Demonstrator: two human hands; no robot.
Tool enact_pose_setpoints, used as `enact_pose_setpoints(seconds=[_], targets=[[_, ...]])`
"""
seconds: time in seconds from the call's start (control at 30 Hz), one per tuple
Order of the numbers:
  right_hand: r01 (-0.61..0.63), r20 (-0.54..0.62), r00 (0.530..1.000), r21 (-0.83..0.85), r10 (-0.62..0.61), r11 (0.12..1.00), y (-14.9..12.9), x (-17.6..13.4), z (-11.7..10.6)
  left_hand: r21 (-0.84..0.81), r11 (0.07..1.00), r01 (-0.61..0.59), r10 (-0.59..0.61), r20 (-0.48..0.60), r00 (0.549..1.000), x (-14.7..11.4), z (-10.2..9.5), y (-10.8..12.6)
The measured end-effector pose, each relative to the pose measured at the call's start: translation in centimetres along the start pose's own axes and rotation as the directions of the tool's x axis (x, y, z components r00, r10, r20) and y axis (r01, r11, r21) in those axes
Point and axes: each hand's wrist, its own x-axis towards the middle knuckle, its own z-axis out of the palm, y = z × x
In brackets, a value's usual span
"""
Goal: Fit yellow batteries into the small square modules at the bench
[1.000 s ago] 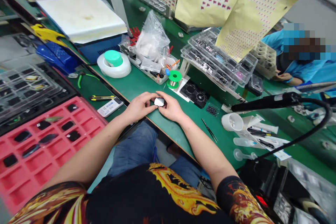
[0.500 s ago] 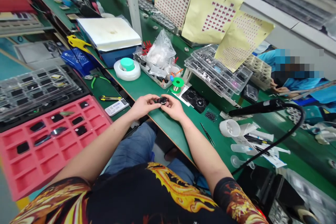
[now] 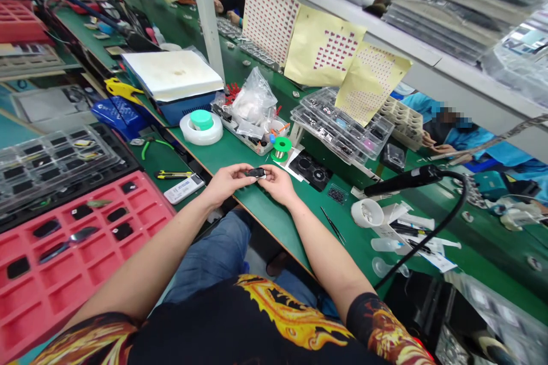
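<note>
Between my two hands, just above the front of the green bench (image 3: 261, 214), is a small black part (image 3: 256, 172) with a shiny edge; its exact kind is too small to tell. My left hand (image 3: 231, 181) pinches it from the left with thumb and fingertips. From the other side my right hand (image 3: 276, 182) grips its right end, fingers curled around it. Beyond the hands stands a green spool of solder wire (image 3: 281, 149). A black sheet with round cutouts (image 3: 310, 169) lies to the right of the spool, and black tweezers (image 3: 333, 224) rest nearer the right forearm.
On the left a red compartment tray (image 3: 103, 251) holds several dark flat parts. A roll of white tape (image 3: 201, 132) and a parts bin (image 3: 252, 134) sit behind my hands. To the right are a white cup (image 3: 367, 213) and a black flexible-neck tool (image 3: 405, 181). A co-worker sits across.
The black part has been turned and now shows a longer, flatter side between my fingers. Both hands keep their hold. The whole view has shifted slightly.
</note>
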Motion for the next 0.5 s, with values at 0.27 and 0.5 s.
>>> enact_pose_setpoints(seconds=[0.27, 0.5], targets=[[-0.014, -0.401, 0.916, -0.083, -0.021, 0.996, -0.1, 0.4, 0.2, 0.227, 0.963, -0.144, 0.146, 0.008, 0.989, 0.0, -0.4, -0.9], [-0.083, -0.546, 0.837, -0.099, 0.016, 0.992, 0.7, 0.5, 1.3, 0.615, 0.654, -0.441, 0.305, 0.318, 0.897, 0.2, -2.6, -3.5]])
